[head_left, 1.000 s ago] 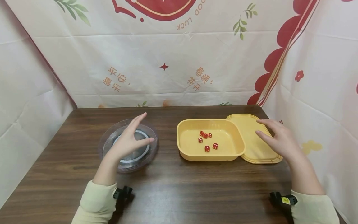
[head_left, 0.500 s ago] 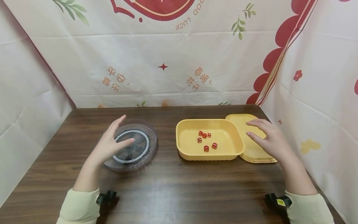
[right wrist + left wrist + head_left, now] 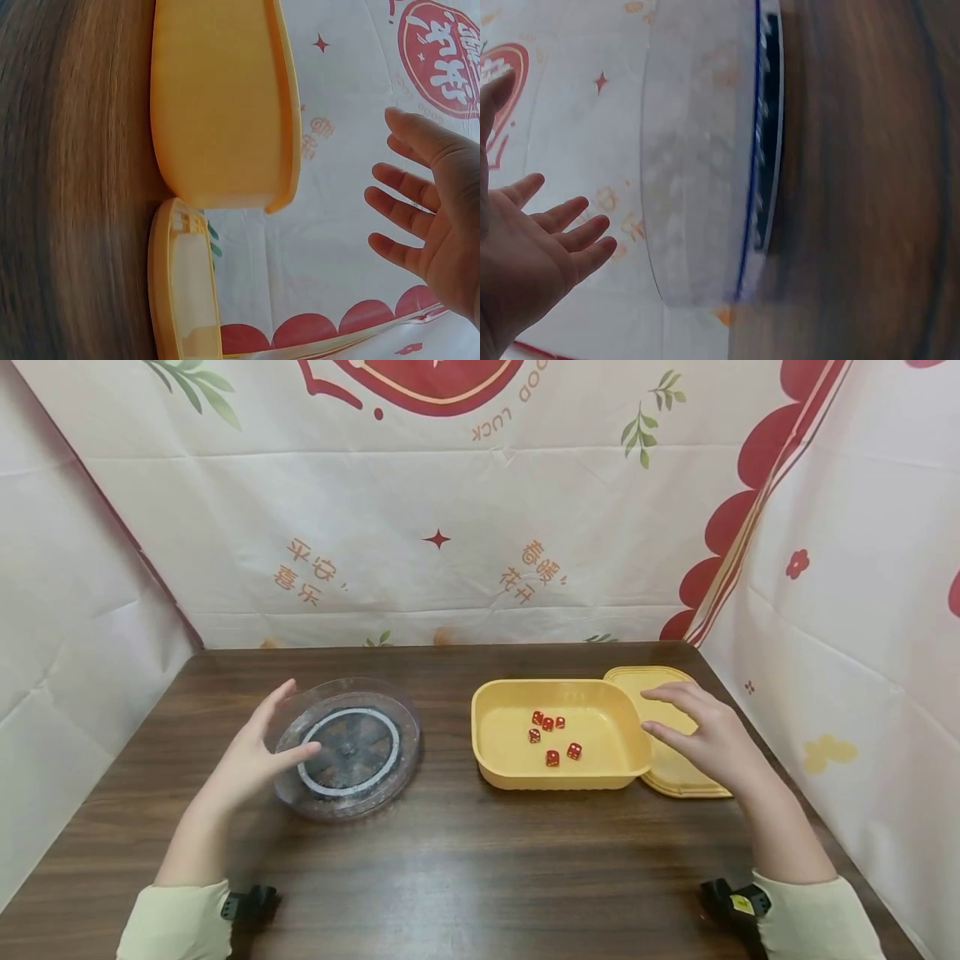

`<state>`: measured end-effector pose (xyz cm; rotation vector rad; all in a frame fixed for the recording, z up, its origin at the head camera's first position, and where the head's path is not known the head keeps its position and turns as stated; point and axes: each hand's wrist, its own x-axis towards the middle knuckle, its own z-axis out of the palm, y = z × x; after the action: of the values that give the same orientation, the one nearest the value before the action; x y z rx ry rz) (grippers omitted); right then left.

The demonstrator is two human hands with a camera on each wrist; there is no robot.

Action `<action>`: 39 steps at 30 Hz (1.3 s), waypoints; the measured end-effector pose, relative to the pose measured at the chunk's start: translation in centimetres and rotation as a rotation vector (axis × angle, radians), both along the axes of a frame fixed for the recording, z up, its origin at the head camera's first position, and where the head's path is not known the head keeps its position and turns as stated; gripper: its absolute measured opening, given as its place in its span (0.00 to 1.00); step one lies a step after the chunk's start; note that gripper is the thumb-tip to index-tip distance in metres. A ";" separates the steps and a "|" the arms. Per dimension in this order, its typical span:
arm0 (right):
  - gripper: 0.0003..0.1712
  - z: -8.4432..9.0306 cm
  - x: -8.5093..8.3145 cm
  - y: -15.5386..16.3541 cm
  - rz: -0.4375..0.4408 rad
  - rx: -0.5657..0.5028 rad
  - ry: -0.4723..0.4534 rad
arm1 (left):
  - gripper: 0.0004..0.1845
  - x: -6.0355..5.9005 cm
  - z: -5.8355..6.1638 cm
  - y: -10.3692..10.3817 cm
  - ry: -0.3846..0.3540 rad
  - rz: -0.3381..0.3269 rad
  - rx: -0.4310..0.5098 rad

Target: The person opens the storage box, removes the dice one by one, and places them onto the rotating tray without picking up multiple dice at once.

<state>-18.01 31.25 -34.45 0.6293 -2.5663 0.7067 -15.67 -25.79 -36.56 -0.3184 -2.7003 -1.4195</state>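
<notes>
My left hand (image 3: 251, 760) hovers at the left rim of a round clear plastic bowl (image 3: 405, 752) with a pale ring in its base. Its fingers are spread and hold nothing; in the left wrist view the bowl's clear wall (image 3: 697, 165) stands beside the fingers (image 3: 562, 217). Over the yellow lid (image 3: 678, 768), just right of a yellow rectangular box (image 3: 600, 710), my right hand (image 3: 708, 735) is held with thumb and fingers apart. Several red dice (image 3: 552, 758) lie inside the box. In the right wrist view the box's side (image 3: 225, 105) is apart from the fingers (image 3: 401, 210).
The dark wooden table (image 3: 420, 877) carries everything. A white printed cloth (image 3: 390, 493) hangs behind it, and more white cloth (image 3: 847, 610) rises along the right side. The lid's left edge lies against or behind the box.
My left hand has moved left across the bowl to its left side, uncovering more of it. My right hand has shifted left toward the box. The dice and containers stay put.
</notes>
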 end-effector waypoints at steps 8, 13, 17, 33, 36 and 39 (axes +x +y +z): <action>0.27 0.1 -0.5 -1.3 0.072 0.010 -0.037 | 0.51 -0.2 -0.9 -2.9 -0.014 0.009 0.037; 0.25 -0.1 -0.8 -2.1 0.091 0.029 -0.035 | 0.51 -0.3 -1.8 -4.7 -0.056 -0.008 0.049; 0.24 -0.3 -0.9 -2.8 0.111 0.045 -0.032 | 0.51 -0.4 -2.5 -5.6 -0.077 -0.041 0.049; 0.21 -1.4 -1.7 -5.3 0.189 0.115 -0.034 | 0.48 0.2 -3.5 -7.7 -0.237 -0.127 0.062; 0.21 -1.5 -1.9 -5.7 0.189 0.140 -0.031 | 0.48 0.2 -3.7 -7.9 -0.245 -0.132 0.052; 0.20 -1.6 -2.0 -6.0 0.167 0.168 -0.052 | 0.47 0.3 -3.9 -8.0 -0.254 -0.146 0.065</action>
<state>-20.04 25.27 -36.05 0.8998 -2.6626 0.5692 -15.41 -33.76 -40.41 -0.3593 -2.8718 -1.6905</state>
